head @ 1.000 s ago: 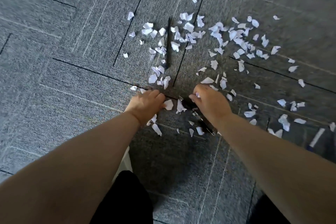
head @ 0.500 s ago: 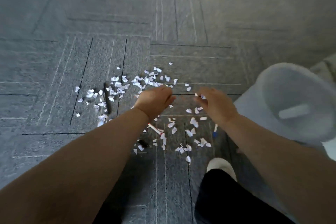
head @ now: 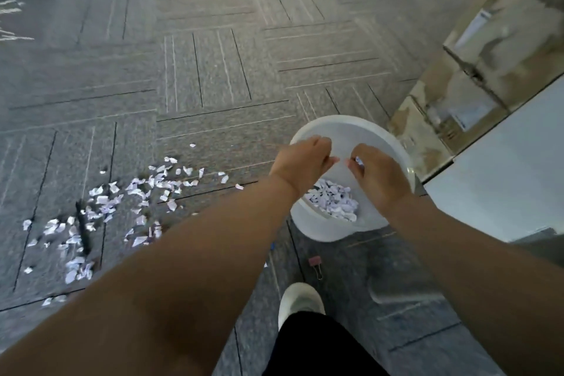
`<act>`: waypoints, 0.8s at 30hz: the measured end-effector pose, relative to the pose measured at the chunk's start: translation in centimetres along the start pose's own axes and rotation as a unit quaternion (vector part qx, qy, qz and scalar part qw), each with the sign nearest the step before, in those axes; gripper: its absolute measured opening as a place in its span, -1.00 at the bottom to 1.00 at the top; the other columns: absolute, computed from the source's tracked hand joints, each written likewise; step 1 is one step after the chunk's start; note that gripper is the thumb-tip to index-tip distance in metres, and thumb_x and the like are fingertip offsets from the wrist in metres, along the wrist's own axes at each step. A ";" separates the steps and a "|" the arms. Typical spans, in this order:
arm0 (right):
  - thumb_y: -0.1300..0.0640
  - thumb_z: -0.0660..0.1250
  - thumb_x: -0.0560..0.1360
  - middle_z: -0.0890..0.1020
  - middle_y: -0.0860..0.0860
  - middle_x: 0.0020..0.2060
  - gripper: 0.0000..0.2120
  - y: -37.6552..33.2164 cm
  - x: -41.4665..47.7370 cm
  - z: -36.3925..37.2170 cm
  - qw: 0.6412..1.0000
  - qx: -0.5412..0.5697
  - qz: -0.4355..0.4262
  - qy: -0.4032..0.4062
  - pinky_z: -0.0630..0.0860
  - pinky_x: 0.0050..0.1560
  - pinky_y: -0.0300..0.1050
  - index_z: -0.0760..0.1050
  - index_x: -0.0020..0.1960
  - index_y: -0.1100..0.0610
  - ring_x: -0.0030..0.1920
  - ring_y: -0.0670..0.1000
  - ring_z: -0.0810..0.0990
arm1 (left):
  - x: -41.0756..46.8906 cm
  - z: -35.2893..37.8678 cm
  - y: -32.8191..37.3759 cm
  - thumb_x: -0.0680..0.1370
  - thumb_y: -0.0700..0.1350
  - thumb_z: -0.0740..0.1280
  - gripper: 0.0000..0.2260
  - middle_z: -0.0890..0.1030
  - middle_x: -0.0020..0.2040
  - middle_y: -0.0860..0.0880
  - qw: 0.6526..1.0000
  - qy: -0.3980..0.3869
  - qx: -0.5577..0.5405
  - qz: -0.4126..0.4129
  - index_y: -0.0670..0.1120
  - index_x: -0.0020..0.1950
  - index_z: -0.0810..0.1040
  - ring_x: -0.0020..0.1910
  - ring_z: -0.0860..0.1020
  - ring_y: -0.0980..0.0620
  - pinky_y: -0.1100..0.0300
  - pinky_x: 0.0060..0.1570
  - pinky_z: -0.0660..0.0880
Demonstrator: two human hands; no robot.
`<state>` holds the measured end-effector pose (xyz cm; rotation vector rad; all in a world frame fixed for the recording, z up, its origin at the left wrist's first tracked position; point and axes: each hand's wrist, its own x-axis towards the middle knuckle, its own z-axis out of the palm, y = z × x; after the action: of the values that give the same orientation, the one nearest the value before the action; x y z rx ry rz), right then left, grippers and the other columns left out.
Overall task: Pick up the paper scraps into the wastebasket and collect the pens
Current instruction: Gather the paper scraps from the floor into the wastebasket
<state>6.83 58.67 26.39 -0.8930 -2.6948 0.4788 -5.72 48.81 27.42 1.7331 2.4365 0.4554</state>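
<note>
White plastic wastebasket [head: 317,227] sits right of centre, with a heap of paper scraps [head: 334,198] in its bottom; above its mouth the left hand [head: 300,163] is loosely curled and the right hand [head: 377,175] pinches a small scrap. More scraps [head: 134,192] litter the grey carpet [head: 213,70] at lower left around a dark pen [head: 83,230]. No writing is legible anywhere.

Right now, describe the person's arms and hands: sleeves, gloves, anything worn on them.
Both forearms are bare right up to the bottom edge of the picture, with no sleeve in sight. The left hand and right hand wear no gloves. No watch, bracelet or ring shows on either wrist or on the visible fingers.
</note>
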 end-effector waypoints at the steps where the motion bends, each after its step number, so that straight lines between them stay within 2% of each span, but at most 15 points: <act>1: 0.17 0.23 0.54 0.54 0.26 -0.12 -0.83 0.7 0.2 0.3 1.000 -0.002 0.010 -0.003 0.45 -0.14 0.07 0.46 -0.03 0.29 -0.14 0.26 0.50 | 0.7 1.0 0.3 0.62 0.00 0.13 -0.73 0.51 0.04 -0.15 1.000 0.002 -0.010 -0.005 -0.20 0.04 0.43 -0.07 0.51 -0.17 0.08 -0.27 0.33; 3: 0.16 0.22 0.55 0.52 0.26 -0.04 -0.81 1.8 0.6 1.2 1.000 -0.008 0.028 -0.012 0.39 -0.11 0.04 0.45 0.05 0.28 -0.05 0.24 0.48 | 1.8 2.7 0.7 0.61 -0.01 0.16 -0.73 0.49 0.08 -0.17 1.000 -0.008 -0.026 -0.011 -0.21 0.09 0.43 0.00 0.49 -0.17 0.02 -0.18 0.37; 5: 0.12 0.23 0.54 0.47 0.23 0.14 -0.70 2.8 0.6 2.2 0.997 -0.027 0.049 -0.055 0.39 0.06 0.08 0.39 0.23 0.22 0.13 0.23 0.42 | 2.3 4.5 0.9 0.60 0.01 0.15 -0.67 0.42 0.23 -0.16 0.998 -0.065 0.015 -0.006 -0.17 0.26 0.37 0.18 0.40 -0.16 -0.03 0.03 0.37; 6: 0.11 0.24 0.53 0.41 0.19 0.26 -0.61 3.2 0.4 2.7 0.993 -0.042 0.065 -0.091 0.36 0.18 0.10 0.31 0.33 0.17 0.24 0.22 0.36 | 2.3 5.4 0.7 0.60 0.03 0.12 -0.62 0.35 0.34 -0.14 0.993 -0.108 0.053 -0.003 -0.13 0.37 0.29 0.29 0.31 -0.16 -0.05 0.16 0.32; 8: 0.15 0.25 0.51 0.23 0.12 0.43 -0.46 4.1 -0.1 3.1 0.982 -0.066 0.086 -0.155 0.23 0.36 0.12 0.15 0.44 0.10 0.39 0.19 0.19 | 2.0 6.6 0.1 0.61 0.05 0.06 -0.53 0.12 0.51 -0.07 0.979 -0.181 0.091 -0.018 -0.03 0.50 0.08 0.48 0.06 -0.11 -0.15 0.39 0.05; 10: 0.18 0.24 0.49 0.09 0.09 0.49 -0.38 4.6 -0.6 3.0 0.976 -0.077 0.095 -0.181 0.15 0.41 0.13 0.06 0.48 0.07 0.44 0.18 0.09 | 1.4 7.1 -0.7 0.62 0.09 0.01 -0.49 -0.05 0.55 -0.01 0.971 -0.212 0.105 -0.027 0.02 0.52 -0.06 0.52 -0.15 -0.06 -0.22 0.42 -0.18; 12: 0.17 0.23 0.50 0.04 0.09 0.50 -0.37 4.8 -0.9 2.5 0.973 -0.082 0.098 -0.190 0.14 0.41 0.13 0.03 0.48 0.06 0.44 0.20 0.08 | 0.9 6.7 -1.0 0.61 0.13 -0.02 -0.47 -0.13 0.55 -0.01 0.968 -0.216 0.125 -0.016 0.04 0.52 -0.12 0.51 -0.22 -0.04 -0.22 0.40 -0.24; 19: 0.07 0.22 0.53 0.09 0.11 0.49 -0.40 2.2 -1.7 0.3 0.973 -0.121 0.043 -0.192 0.17 0.35 0.10 0.03 0.48 0.08 0.40 0.19 0.15 | -1.6 3.2 -1.2 0.61 0.14 -0.03 -0.45 -0.18 0.54 -0.07 0.971 -0.190 0.143 -0.007 0.01 0.52 -0.17 0.51 -0.21 -0.06 -0.16 0.42 -0.23; 24: 0.07 0.22 0.53 0.28 0.13 0.41 -0.46 -1.7 -1.7 -0.5 0.978 -0.123 -0.032 -0.164 0.24 0.28 0.10 0.13 0.45 0.12 0.35 0.19 0.25 | -4.7 0.1 -2.4 0.61 0.12 0.01 -0.44 -0.13 0.55 -0.08 0.978 -0.154 0.133 -0.040 -0.02 0.53 -0.14 0.51 -0.17 -0.08 -0.13 0.44 -0.16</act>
<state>7.45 56.42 27.31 -0.8492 -3.1275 0.3062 -6.23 43.67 26.27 1.6402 2.4102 -0.1481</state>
